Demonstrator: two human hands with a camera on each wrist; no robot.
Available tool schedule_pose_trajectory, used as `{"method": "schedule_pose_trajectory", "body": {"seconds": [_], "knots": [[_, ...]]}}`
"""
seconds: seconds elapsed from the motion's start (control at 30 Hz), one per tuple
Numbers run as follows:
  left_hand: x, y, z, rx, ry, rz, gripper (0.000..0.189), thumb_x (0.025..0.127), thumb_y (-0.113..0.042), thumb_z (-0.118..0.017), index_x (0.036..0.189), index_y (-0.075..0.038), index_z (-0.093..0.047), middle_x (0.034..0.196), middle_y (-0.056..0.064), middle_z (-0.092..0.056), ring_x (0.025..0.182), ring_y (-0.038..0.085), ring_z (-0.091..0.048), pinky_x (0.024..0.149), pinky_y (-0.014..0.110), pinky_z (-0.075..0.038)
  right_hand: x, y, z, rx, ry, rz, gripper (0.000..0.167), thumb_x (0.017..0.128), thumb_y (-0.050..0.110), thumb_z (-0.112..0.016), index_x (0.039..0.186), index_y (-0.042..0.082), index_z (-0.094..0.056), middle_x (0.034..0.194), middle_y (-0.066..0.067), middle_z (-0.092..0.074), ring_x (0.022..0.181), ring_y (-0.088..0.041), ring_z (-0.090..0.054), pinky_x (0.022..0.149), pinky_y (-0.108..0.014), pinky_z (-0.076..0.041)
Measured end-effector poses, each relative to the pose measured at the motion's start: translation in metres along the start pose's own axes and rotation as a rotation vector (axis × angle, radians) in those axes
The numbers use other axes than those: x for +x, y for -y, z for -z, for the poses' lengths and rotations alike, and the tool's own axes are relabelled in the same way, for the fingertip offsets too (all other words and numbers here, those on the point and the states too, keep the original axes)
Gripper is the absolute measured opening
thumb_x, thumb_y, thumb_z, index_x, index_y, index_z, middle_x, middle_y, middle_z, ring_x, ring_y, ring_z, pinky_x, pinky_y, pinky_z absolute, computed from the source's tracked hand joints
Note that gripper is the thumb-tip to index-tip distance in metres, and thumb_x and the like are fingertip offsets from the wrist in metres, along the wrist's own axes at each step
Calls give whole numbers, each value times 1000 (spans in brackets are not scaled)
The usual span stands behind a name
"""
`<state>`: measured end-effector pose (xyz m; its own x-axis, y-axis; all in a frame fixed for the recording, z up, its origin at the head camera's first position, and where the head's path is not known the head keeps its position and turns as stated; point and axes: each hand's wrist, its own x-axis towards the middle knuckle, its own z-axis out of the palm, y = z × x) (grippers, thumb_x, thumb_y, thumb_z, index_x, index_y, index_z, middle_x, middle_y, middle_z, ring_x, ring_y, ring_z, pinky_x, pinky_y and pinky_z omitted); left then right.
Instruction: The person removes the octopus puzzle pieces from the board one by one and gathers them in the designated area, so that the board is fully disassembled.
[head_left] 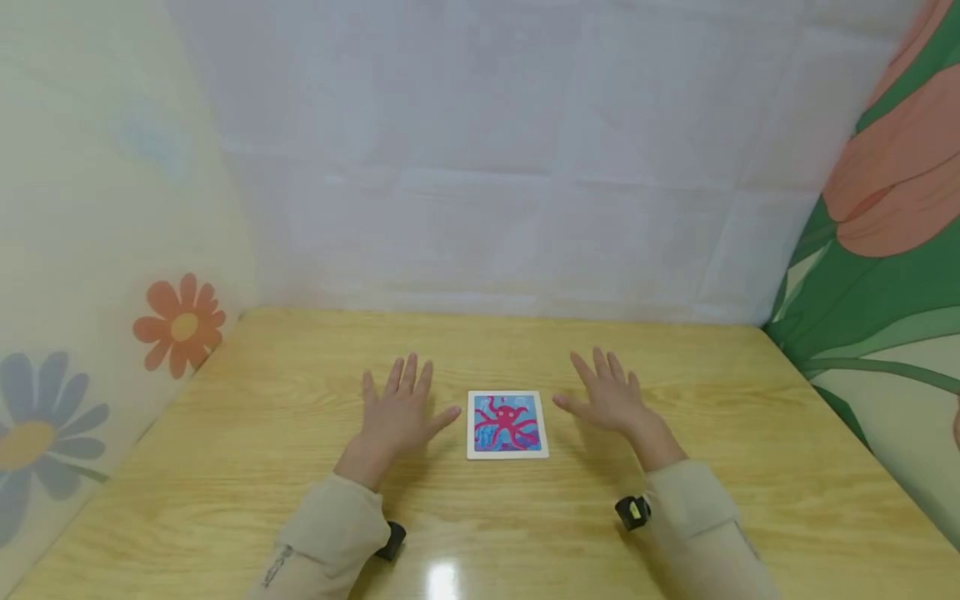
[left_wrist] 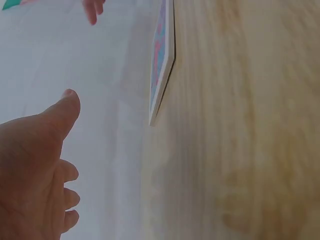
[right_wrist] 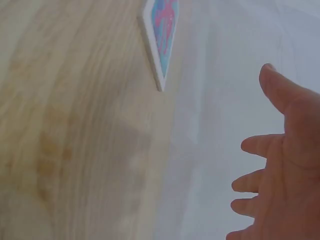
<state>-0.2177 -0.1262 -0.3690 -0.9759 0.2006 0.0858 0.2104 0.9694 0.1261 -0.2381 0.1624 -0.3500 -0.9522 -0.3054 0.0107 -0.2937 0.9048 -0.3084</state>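
Note:
A small square picture with a white border lies flat on the wooden table, showing a pink octopus on a blue background. To its left, my left hand hovers palm down with fingers spread, thumb pointing toward the picture. On the other side my right hand is held the same way, apart from the picture. Both hands hold nothing. In the left wrist view the picture appears edge-on as a thin panel, above the level of my thumb. The right wrist view shows the panel's corner and my spread fingers.
The light wooden table meets a white cloth backdrop behind. A flower-printed panel stands at the left, and a panel with large tulips at the right. Dark straps sit on both wrists.

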Motion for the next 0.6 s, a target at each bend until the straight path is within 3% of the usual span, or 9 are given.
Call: {"method": "schedule_pose_trajectory", "body": {"seconds": [0.2,0.37,0.6], "knots": [[6,-8,2,-78,-46,-45,84,80,-62,-38,137,-4,-17,141,17,-8,128,30,-3,91,58,8,7,7,2,89,-60,63,70,84,45,-48,136,5,-23,138,-24,-12,125,-39,-5,93,-58,-8],[10,-17,-4,-179,-56,-89,85,78,-57,-47,137,-3,-17,141,17,-10,128,29,-4,92,58,4,11,9,-6,250,-115,118,64,84,35,-53,133,1,-29,137,-22,-19,124,-38,-14,95,-53,-15],[11,-23,-16,-256,-87,-106,83,77,-51,-54,136,-2,-22,139,18,-17,126,32,-13,92,59,-2,14,10,-19,362,-98,130,60,85,30,-54,132,0,-32,135,-23,-22,123,-37,-19,95,-51,-18]]}}
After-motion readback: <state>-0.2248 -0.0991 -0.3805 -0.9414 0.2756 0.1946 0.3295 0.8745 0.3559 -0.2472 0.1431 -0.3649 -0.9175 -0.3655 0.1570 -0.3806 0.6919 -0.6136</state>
